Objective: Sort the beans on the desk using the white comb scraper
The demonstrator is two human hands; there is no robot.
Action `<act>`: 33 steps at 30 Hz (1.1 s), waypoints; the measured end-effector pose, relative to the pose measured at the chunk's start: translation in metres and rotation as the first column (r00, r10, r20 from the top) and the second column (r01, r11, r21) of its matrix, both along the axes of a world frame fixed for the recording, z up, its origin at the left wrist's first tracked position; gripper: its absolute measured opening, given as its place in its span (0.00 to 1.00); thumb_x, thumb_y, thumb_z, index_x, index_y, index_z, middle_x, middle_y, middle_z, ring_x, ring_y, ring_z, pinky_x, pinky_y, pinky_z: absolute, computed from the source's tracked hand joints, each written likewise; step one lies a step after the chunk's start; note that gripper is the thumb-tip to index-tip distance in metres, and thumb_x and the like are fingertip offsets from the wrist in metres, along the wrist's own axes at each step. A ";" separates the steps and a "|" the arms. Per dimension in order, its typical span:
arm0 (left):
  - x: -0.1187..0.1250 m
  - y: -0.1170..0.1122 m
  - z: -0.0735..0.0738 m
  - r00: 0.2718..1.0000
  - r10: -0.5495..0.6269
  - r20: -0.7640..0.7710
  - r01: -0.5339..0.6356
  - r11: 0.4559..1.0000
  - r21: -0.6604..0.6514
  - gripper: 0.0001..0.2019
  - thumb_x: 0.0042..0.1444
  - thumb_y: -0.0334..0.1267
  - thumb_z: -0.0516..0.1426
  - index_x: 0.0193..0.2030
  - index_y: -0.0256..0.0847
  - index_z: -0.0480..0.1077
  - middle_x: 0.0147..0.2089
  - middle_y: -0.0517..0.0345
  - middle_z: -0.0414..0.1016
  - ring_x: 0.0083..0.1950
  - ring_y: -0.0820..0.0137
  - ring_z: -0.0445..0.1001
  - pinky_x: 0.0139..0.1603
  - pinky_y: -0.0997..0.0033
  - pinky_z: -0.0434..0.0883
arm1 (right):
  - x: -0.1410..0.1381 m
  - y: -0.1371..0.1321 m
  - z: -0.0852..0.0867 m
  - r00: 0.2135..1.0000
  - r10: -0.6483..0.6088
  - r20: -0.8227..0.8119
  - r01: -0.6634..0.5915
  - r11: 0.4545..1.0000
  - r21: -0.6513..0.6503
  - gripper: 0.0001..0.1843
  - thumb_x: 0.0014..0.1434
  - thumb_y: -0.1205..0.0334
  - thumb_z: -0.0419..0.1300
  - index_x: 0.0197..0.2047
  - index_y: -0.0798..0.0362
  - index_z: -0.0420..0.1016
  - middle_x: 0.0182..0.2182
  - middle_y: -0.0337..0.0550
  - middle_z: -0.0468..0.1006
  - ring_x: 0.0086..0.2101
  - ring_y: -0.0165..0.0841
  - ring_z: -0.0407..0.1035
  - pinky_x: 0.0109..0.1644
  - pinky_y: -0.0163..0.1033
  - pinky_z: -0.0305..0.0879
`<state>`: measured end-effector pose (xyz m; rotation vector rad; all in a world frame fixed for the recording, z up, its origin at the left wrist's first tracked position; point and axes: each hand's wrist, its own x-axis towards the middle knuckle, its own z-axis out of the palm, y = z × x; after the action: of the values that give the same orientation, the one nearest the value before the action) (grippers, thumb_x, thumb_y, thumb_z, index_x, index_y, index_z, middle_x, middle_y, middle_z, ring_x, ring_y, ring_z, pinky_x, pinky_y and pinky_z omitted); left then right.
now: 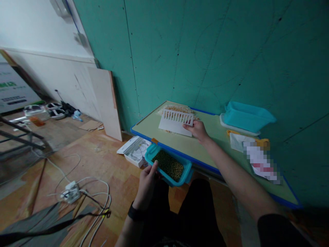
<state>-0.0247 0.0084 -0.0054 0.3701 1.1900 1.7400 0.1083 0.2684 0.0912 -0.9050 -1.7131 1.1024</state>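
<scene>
My left hand [148, 179] grips the near rim of a blue plastic tub [188, 168] filled with small green beans [169, 165], held just below the table's front edge. My right hand [198, 130] reaches over the green table [205, 145] and holds a white slotted scoop [175, 122] by its right end. The scoop rests against a pile of pale yellow beans [177, 109] at the far left corner of the table.
A blue tub with a white lid [246, 118] stands at the back right of the table, beside papers [241, 141]. On the wooden floor lie an open white box [135, 150], a power strip [70, 191] with cables, and a leaning board [105, 103].
</scene>
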 end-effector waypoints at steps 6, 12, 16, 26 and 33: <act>0.001 -0.002 0.002 1.000 0.006 -0.001 -0.006 1.000 0.020 0.25 0.44 0.58 0.70 0.20 0.37 0.69 0.19 0.61 0.69 0.21 0.76 0.67 0.25 0.77 0.64 | -0.001 -0.004 0.000 1.000 0.030 -0.007 -0.030 0.999 -0.032 0.20 0.38 0.50 0.74 0.32 0.55 0.83 0.30 0.46 0.84 0.32 0.39 0.75 0.39 0.44 0.70; 0.001 -0.004 0.005 1.000 0.006 -0.004 -0.005 1.000 0.006 0.25 0.43 0.58 0.70 0.22 0.37 0.70 0.20 0.62 0.69 0.23 0.75 0.67 0.26 0.77 0.65 | -0.002 -0.012 0.003 0.996 0.079 -0.041 -0.081 0.995 -0.062 0.25 0.36 0.47 0.76 0.33 0.55 0.82 0.33 0.47 0.84 0.34 0.39 0.76 0.41 0.44 0.70; 0.002 -0.005 0.008 1.000 0.010 -0.005 -0.010 1.000 0.000 0.25 0.43 0.58 0.70 0.22 0.37 0.70 0.20 0.63 0.68 0.22 0.75 0.66 0.25 0.77 0.64 | -0.002 -0.014 0.002 0.996 0.082 -0.026 -0.084 0.993 -0.084 0.24 0.36 0.48 0.76 0.34 0.55 0.82 0.33 0.47 0.84 0.34 0.40 0.76 0.40 0.44 0.70; 0.001 -0.002 0.003 1.000 -0.004 0.008 0.004 1.000 0.022 0.25 0.45 0.58 0.69 0.22 0.38 0.69 0.19 0.64 0.67 0.21 0.76 0.65 0.24 0.76 0.63 | -0.002 -0.017 0.002 0.991 0.126 -0.039 -0.130 0.983 -0.131 0.23 0.37 0.49 0.76 0.34 0.56 0.82 0.33 0.46 0.84 0.33 0.39 0.76 0.39 0.43 0.71; 0.002 -0.003 0.006 1.000 0.019 0.003 -0.019 0.999 0.033 0.25 0.45 0.57 0.70 0.21 0.38 0.67 0.18 0.65 0.65 0.21 0.77 0.64 0.24 0.77 0.63 | -0.001 -0.024 0.004 0.984 0.158 -0.081 -0.170 0.969 -0.177 0.27 0.32 0.48 0.78 0.33 0.56 0.82 0.31 0.46 0.83 0.32 0.38 0.76 0.39 0.43 0.70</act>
<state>-0.0228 0.0056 0.0008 0.3778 1.1673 1.7779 0.1069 0.2449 0.0954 -0.8393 -1.6752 1.4037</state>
